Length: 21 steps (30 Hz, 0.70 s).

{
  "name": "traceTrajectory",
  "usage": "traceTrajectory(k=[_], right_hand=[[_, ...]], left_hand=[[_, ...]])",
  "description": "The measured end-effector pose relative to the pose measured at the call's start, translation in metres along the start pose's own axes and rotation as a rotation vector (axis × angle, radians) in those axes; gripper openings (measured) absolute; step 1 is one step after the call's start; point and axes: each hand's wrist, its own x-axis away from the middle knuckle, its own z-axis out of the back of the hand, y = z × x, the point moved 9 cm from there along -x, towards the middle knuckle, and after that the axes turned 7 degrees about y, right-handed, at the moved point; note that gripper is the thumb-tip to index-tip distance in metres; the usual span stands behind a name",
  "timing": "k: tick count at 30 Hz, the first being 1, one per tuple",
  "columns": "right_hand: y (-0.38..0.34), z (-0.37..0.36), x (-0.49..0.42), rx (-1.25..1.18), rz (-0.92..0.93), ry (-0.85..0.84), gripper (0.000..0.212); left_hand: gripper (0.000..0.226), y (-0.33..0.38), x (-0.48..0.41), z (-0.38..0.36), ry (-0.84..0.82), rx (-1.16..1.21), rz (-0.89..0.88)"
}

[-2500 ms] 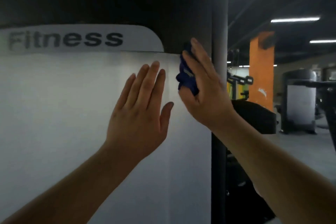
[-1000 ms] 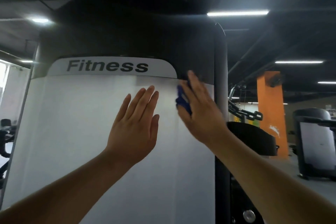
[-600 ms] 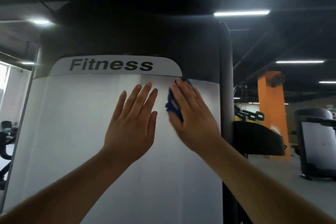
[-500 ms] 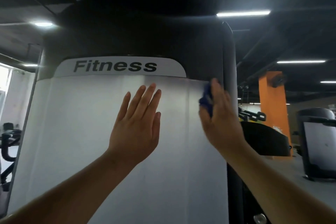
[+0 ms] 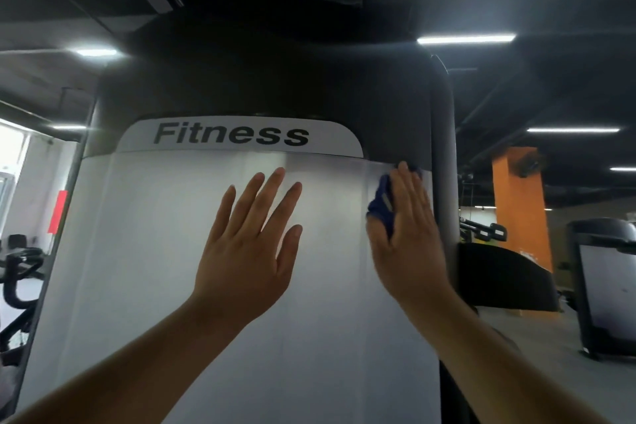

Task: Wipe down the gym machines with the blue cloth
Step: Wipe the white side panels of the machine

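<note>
Cloth (image 5: 380, 206) sat under flat right hand (image 5: 409, 244), pressed on panel (image 5: 155, 251) to wipe; left hand (image 5: 251, 251), fingers straight, empty, apparently braced there.

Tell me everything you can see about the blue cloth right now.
The blue cloth is dark blue, soft-looking fabric, bunched up, with a small pale patch or tag showing. Most of it is hidden under the right hand, whose straight fingers press it against the machine's white panel. It sits near the panel's upper right corner, just under the dark top housing and beside the grey side post. Only the thumb-side bunch shows.
</note>
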Motion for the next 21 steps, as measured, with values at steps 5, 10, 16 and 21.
traceTrajectory(k=[5,10,16,21], right_hand=[[-0.085,-0.045,0.011,0.136,0.409,-0.121,0.079],[-0.020,-0.011,-0.003,0.055,0.199,-0.096,0.079],[-0.056,-0.031,-0.001,0.080,0.187,-0.059,0.076],[-0.071,-0.046,0.059,0.170,0.445,-0.174,0.080]], left_hand=[[0.064,-0.005,0.003,-0.001,0.033,0.033,0.051],[0.065,-0.013,0.004,0.000,0.005,0.035,0.080],[0.066,-0.011,0.006,-0.002,0.016,0.020,0.075],[0.066,-0.012,0.007,-0.002,0.020,0.011,0.067]])
